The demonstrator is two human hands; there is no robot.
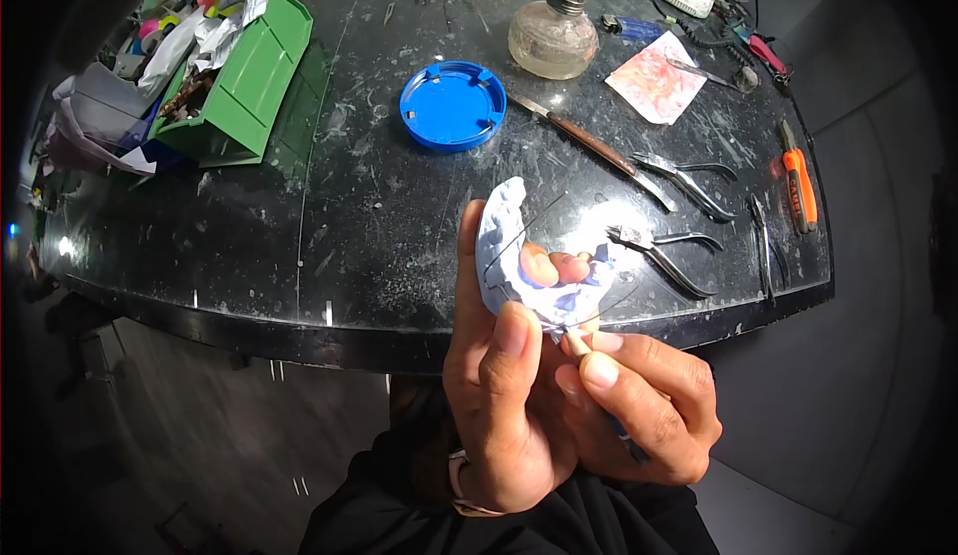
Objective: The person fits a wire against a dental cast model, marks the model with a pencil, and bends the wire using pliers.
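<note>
A pale dental cast [496,246], shaped like a horseshoe, stands tilted up in my left hand [504,395]. My left thumb presses on its front, and fingertips show through its open middle. Thin metal wire [544,218] crosses the cast and sticks out past its edges. My right hand [654,405] pinches what looks like a pencil [576,341], its pointed tip at the cast's lower edge. Whether the tip touches the cast I cannot tell. Most of the shaft is hidden by my fingers; a dark blue part shows below them.
Two metal pliers [664,259] [689,184], a wooden-handled knife [599,151] and orange-handled pliers [798,186] lie on the black table [389,256]. Behind stand a blue round lid [452,106], a glass burner [552,38] and a stained paper square [659,81]. A green bin [249,86] holds scraps.
</note>
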